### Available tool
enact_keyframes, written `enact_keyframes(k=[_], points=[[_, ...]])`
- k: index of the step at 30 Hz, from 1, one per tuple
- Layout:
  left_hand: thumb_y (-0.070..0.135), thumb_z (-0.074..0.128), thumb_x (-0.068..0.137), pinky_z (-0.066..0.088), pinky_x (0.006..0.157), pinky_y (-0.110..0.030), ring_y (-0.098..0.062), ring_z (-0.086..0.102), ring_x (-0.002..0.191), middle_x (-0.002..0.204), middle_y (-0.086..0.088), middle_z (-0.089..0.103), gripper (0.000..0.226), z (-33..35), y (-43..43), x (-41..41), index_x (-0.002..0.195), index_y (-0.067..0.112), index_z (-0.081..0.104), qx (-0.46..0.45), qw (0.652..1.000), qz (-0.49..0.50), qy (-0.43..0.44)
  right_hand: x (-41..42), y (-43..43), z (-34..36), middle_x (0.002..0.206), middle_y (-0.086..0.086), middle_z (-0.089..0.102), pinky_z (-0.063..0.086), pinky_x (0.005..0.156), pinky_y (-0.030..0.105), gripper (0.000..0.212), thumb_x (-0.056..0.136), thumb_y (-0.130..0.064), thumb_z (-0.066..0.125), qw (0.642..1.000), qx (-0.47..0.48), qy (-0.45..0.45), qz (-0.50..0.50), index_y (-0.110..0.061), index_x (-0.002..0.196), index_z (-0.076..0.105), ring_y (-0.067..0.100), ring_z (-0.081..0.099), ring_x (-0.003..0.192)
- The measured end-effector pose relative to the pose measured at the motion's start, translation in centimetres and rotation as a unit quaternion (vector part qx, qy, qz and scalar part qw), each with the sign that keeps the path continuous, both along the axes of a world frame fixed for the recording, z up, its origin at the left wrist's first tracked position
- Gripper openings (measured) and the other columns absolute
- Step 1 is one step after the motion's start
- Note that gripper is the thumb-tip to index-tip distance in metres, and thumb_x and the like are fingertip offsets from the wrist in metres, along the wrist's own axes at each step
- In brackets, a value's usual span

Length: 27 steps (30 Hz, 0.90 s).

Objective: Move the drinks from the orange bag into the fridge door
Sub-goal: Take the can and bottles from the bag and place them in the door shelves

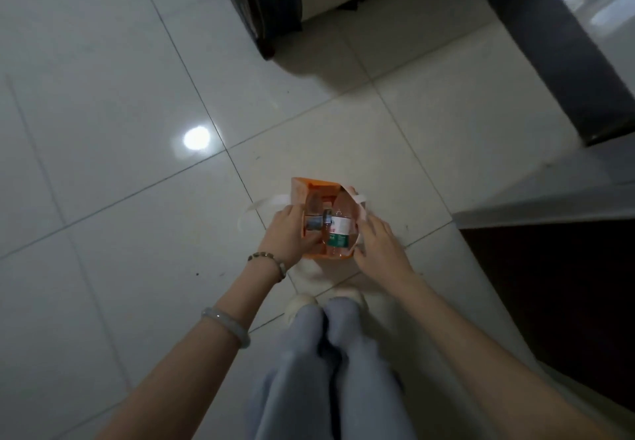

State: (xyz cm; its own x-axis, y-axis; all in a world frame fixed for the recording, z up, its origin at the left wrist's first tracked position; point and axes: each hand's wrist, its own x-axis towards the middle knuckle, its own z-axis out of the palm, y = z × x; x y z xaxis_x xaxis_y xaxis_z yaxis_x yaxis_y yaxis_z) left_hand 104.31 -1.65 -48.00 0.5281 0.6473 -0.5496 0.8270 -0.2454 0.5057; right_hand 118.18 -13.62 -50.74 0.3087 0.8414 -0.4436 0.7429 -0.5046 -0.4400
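An orange paper bag (299, 188) with white handles stands open on the tiled floor in front of my feet. Inside it I see bottled drinks: one with a white and green label (340, 230) and a smaller one beside it (313, 211). My left hand (287, 233) reaches into the bag's left side, fingers curled around the small bottle's cap end (326, 222). On the bag's right edge rests my right hand (376, 243), fingers spread and holding the rim apart.
A dark cabinet leg or appliance base (271, 3) stands at the top centre. A dark vertical panel (563, 61) runs down the right, with a dark opening (556, 285) at lower right. White floor tiles (103, 130) spread to the left.
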Motion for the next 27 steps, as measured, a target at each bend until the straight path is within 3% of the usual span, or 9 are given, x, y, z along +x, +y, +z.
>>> enact_keyframes(k=[2,4,8,11,16,19,22,24,27], points=[[0.029,0.060,0.085,0.042,0.079,-0.024,-0.017,0.055,0.096,0.110,0.000,0.056,0.043,-6.0,0.1,0.8,0.123,0.012,0.047,-0.047,0.999,0.027,0.005,-0.5,1.7,-5.6,0.144,0.011,0.034,0.028,0.108,0.036,0.056,0.086,-0.016,0.059,0.999,0.001,0.030,-0.017,-0.011,0.136,0.035,0.026,0.026,0.135],[0.029,0.057,0.086,0.046,0.075,-0.026,-0.019,0.061,0.090,0.105,-0.004,0.063,0.030,-11.7,0.2,1.6,0.111,0.013,0.054,-0.073,0.996,0.042,0.005,-0.8,3.5,-10.7,0.142,0.012,0.035,0.031,0.106,0.034,0.053,0.087,-0.013,0.056,0.999,-0.015,0.039,-0.014,-0.007,0.135,0.035,0.027,0.031,0.131],[0.022,0.059,0.084,0.045,0.092,-0.038,-0.030,0.054,0.102,0.113,-0.014,0.060,0.029,-20.9,0.3,2.8,0.110,0.011,0.057,-0.042,0.995,0.086,-0.012,-0.7,6.0,-20.3,0.134,0.015,0.043,0.039,0.100,0.041,0.049,0.087,-0.016,0.055,0.997,-0.062,0.007,-0.045,-0.006,0.131,0.036,0.030,0.041,0.121],[0.028,0.055,0.086,0.043,0.093,-0.035,-0.028,0.052,0.106,0.119,-0.012,0.056,0.036,-25.7,0.9,3.4,0.117,0.009,0.051,-0.033,0.994,0.102,0.035,0.0,7.4,-24.9,0.127,0.018,0.048,0.045,0.092,0.040,0.053,0.083,-0.020,0.061,0.990,-0.103,-0.020,-0.092,0.000,0.126,0.038,0.032,0.049,0.114],[0.026,0.048,0.090,0.045,0.089,-0.037,-0.031,0.057,0.105,0.109,-0.013,0.058,0.028,-31.8,1.4,5.5,0.113,0.008,0.048,-0.110,0.976,0.166,0.092,0.8,8.2,-29.5,0.127,0.022,0.049,0.046,0.091,0.041,0.071,0.075,-0.035,0.071,0.963,-0.169,0.014,-0.208,0.003,0.125,0.037,0.037,0.050,0.114],[0.022,0.049,0.091,0.046,0.091,-0.041,-0.034,0.055,0.108,0.122,-0.019,0.053,0.043,-34.0,1.4,6.2,0.126,0.002,0.035,-0.109,0.964,0.219,0.102,0.5,8.0,-30.9,0.130,0.022,0.049,0.045,0.093,0.041,0.081,0.073,-0.042,0.073,0.950,-0.165,0.035,-0.262,0.003,0.128,0.034,0.038,0.049,0.117],[0.023,0.056,0.089,0.045,0.087,-0.036,-0.027,0.056,0.105,0.120,-0.013,0.052,0.052,-35.3,1.0,6.3,0.130,0.006,0.027,-0.099,0.962,0.239,0.086,0.4,7.9,-31.5,0.127,0.020,0.055,0.044,0.091,0.039,0.075,0.073,-0.038,0.075,0.944,-0.162,0.052,-0.284,0.001,0.127,0.040,0.037,0.052,0.115],[0.024,0.055,0.090,0.036,0.090,-0.025,-0.010,0.045,0.098,0.110,0.008,0.043,0.038,-36.0,0.6,6.2,0.122,0.021,0.034,-0.089,0.954,0.282,0.043,0.4,8.0,-31.7,0.123,0.017,0.058,0.045,0.090,0.038,0.067,0.072,-0.034,0.075,0.942,-0.145,0.075,-0.293,-0.003,0.124,0.047,0.035,0.055,0.112],[0.031,0.055,0.089,0.036,0.089,-0.027,-0.006,0.039,0.096,0.104,0.009,0.041,0.029,-37.7,-0.1,5.9,0.115,0.026,0.042,-0.039,0.965,0.258,0.026,0.5,8.1,-31.3,0.116,0.015,0.063,0.047,0.084,0.036,0.055,0.070,-0.029,0.076,0.943,-0.148,0.076,-0.288,-0.006,0.115,0.054,0.033,0.058,0.105]])
